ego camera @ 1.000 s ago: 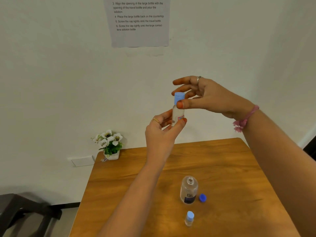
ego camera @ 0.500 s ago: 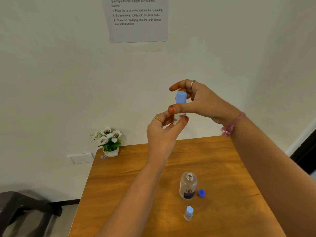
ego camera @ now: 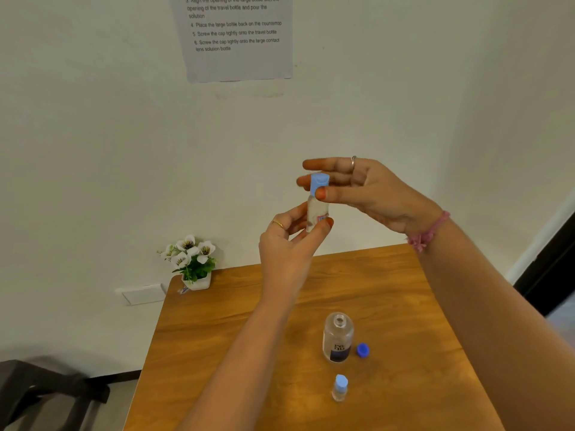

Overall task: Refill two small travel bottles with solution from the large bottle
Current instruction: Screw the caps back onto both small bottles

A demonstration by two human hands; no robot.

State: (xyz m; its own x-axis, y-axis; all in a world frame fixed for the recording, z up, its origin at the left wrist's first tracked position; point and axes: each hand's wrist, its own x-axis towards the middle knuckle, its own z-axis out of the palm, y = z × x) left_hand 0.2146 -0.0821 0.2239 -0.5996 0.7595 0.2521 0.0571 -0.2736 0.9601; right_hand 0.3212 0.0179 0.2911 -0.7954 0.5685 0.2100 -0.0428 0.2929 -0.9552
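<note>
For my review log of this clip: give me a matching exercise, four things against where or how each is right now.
Things:
1. large bottle
2. dark blue cap
3. held travel bottle
4. plant

States:
A. at the table's far left corner
B. lying loose on the table
C. upright on the table, uncapped
D. in the air, body in left hand, light blue cap pinched by right hand

Pairs: 1-C, 2-B, 3-D, 4-A

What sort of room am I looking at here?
Probably a staged test room, not a bathroom: a bare wooden table, a printed instruction sheet taped to the white wall, and a small potted flower.
</note>
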